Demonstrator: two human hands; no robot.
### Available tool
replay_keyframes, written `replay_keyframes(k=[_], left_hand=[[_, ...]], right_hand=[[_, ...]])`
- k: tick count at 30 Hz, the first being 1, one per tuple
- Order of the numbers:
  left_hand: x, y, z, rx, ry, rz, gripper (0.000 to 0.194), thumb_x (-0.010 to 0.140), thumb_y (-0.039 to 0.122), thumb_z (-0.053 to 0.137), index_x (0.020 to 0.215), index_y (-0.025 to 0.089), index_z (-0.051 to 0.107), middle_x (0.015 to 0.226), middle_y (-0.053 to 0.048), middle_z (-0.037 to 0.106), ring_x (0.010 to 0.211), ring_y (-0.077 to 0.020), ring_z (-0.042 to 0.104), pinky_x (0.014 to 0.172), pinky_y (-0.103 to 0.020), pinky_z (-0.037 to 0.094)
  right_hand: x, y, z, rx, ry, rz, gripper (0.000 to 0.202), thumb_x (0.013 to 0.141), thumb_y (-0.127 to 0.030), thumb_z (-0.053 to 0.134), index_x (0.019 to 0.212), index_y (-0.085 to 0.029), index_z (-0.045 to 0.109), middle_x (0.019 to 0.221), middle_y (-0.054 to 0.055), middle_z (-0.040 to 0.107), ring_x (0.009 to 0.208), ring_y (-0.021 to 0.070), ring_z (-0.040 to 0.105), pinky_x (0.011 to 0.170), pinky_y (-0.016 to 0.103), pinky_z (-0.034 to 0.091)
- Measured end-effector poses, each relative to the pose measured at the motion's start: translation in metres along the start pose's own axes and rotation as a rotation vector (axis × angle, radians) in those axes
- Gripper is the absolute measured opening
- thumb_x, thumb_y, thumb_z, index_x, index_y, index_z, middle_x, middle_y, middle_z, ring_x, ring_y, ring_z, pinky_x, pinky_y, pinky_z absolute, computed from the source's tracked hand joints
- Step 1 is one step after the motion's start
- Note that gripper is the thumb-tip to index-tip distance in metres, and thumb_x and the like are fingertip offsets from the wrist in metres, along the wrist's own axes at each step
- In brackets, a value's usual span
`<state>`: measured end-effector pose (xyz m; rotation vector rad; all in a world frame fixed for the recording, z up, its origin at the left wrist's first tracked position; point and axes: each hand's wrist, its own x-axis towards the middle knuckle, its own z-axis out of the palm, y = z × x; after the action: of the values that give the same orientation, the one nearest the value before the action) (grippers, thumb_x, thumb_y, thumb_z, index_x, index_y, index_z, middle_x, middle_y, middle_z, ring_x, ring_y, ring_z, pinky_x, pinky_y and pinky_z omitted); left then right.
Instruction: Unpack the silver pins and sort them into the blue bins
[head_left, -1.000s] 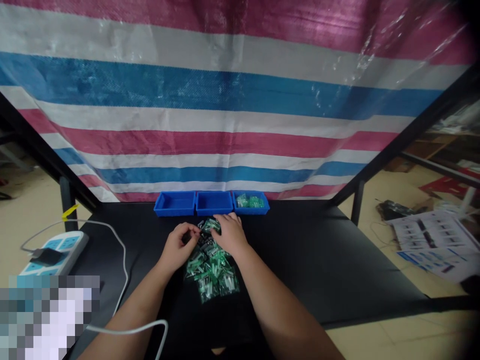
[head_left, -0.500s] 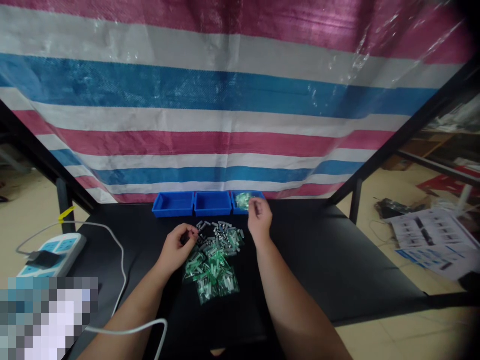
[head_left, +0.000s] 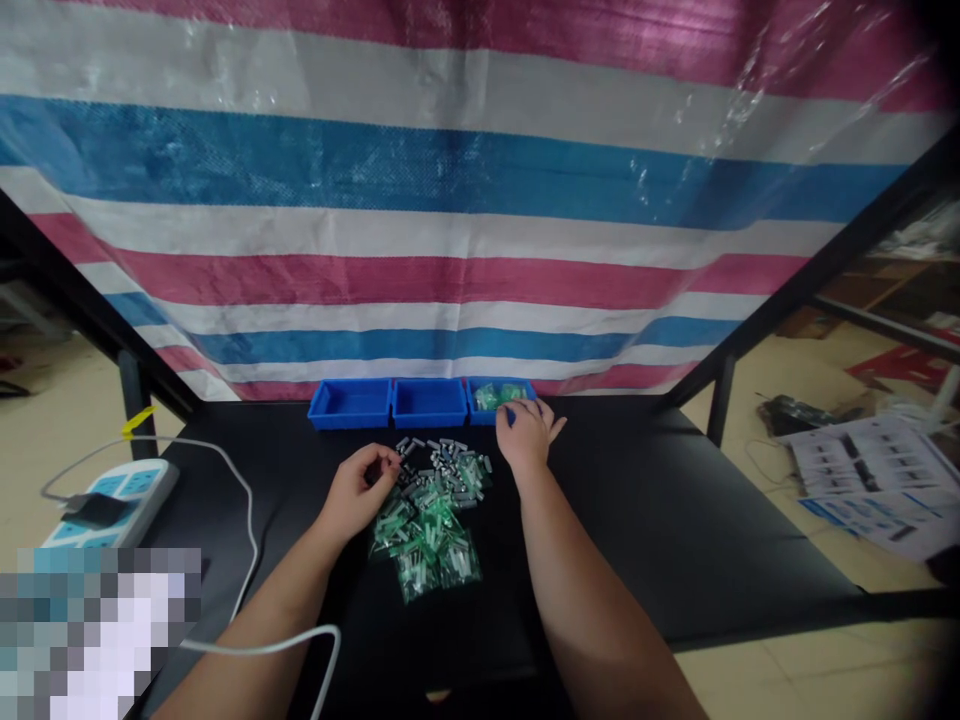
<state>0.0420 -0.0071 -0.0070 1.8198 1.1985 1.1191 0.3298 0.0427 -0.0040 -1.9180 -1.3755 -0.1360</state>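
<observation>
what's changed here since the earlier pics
The right hand has moved from over the loose grey parts forward and right to the right-hand blue bin; pinched there half a second ago, it is now spread open. Whether it let go of anything is unclear. The left hand has stayed beside the parts, and the near green bags lie as before.

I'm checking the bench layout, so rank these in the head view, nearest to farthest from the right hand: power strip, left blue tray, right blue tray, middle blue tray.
1. Right blue tray, at the right hand.
2. Middle blue tray, to its left.
3. Left blue tray, at the row's end.
4. Power strip, far left.
</observation>
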Motion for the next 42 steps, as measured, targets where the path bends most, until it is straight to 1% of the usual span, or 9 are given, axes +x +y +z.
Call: replay_keyframes(k=[2,4,7,11,14,18,24,29,42], left_hand=[[0.000,0.001,-0.001,-0.002,-0.003,-0.006,0.016,0.089,0.032,0.062,0.094,0.019,0.067,0.071,0.000,0.057,0.065,-0.0131,0.051,0.061,-0.023,0.040],[0.000,0.002,-0.001,-0.012,-0.007,-0.009,0.016,0.089,0.033,0.062,0.094,0.019,0.067,0.071,0.000,0.057,0.064,-0.0130,0.050,0.060,-0.022,0.039],[0.000,0.002,0.000,-0.028,0.002,-0.010,0.017,0.088,0.033,0.062,0.094,0.018,0.067,0.072,0.000,0.057,0.064,-0.0133,0.051,0.060,-0.022,0.040],[-0.001,0.002,0.000,-0.027,0.003,-0.008,0.016,0.088,0.033,0.062,0.093,0.018,0.067,0.072,0.000,0.057,0.065,-0.0137,0.052,0.061,-0.023,0.040],[0.000,0.002,0.000,-0.023,-0.001,-0.008,0.015,0.088,0.032,0.061,0.093,0.019,0.067,0.070,0.000,0.056,0.064,-0.0134,0.051,0.060,-0.023,0.039],[0.001,0.003,0.000,-0.005,-0.006,0.004,0.014,0.089,0.031,0.062,0.094,0.019,0.067,0.070,0.001,0.055,0.063,-0.0127,0.050,0.061,-0.023,0.039],[0.001,0.002,0.000,-0.013,-0.011,0.002,0.015,0.089,0.031,0.061,0.093,0.018,0.067,0.071,0.001,0.056,0.064,-0.0129,0.051,0.062,-0.023,0.040],[0.002,-0.001,0.001,-0.016,-0.012,0.002,0.014,0.089,0.030,0.062,0.094,0.018,0.067,0.072,0.000,0.058,0.066,-0.0132,0.052,0.063,-0.023,0.041],[0.000,0.000,-0.004,-0.056,0.025,0.009,0.014,0.089,0.030,0.060,0.092,0.017,0.066,0.069,0.001,0.056,0.063,-0.0120,0.050,0.060,-0.023,0.038]], right_hand=[[0.001,-0.003,-0.005,0.014,0.031,-0.025,0.023,0.089,-0.031,0.052,0.096,-0.022,0.072,0.110,0.010,0.069,0.124,0.0348,0.042,0.110,0.070,0.010],[-0.001,-0.008,-0.017,0.089,0.027,-0.100,0.023,0.089,-0.029,0.052,0.099,-0.019,0.070,0.104,0.012,0.069,0.115,0.0316,0.050,0.109,0.058,0.028],[-0.012,-0.016,-0.043,0.259,-0.190,-0.258,0.021,0.089,-0.030,0.055,0.100,-0.019,0.069,0.092,0.008,0.067,0.088,0.0223,0.060,0.084,0.035,0.047],[-0.031,-0.025,-0.064,0.259,-0.649,-0.424,0.031,0.079,-0.039,0.072,0.107,-0.026,0.070,0.086,0.002,0.065,0.079,0.0195,0.060,0.067,0.028,0.044],[-0.040,-0.031,-0.059,0.164,-0.738,-0.409,0.031,0.073,-0.031,0.075,0.104,-0.028,0.072,0.079,0.000,0.066,0.069,0.0176,0.057,0.058,0.026,0.035],[-0.041,-0.037,-0.047,0.135,-0.675,-0.382,0.025,0.070,-0.014,0.063,0.090,-0.026,0.071,0.073,-0.001,0.065,0.060,0.0146,0.053,0.055,0.025,0.030],[-0.029,-0.028,-0.057,0.410,-0.607,-0.320,0.015,0.073,-0.015,0.055,0.083,-0.023,0.062,0.060,-0.006,0.053,0.053,0.0120,0.047,0.054,0.023,0.034],[-0.015,-0.011,-0.050,0.740,-0.348,-0.255,0.004,0.078,-0.022,0.057,0.083,-0.021,0.056,0.068,-0.003,0.054,0.059,0.0129,0.051,0.059,0.025,0.041],[0.019,0.003,-0.011,0.908,0.097,-0.066,0.011,0.079,-0.025,0.060,0.085,-0.021,0.053,0.075,-0.001,0.059,0.068,0.0157,0.061,0.066,0.027,0.048]])
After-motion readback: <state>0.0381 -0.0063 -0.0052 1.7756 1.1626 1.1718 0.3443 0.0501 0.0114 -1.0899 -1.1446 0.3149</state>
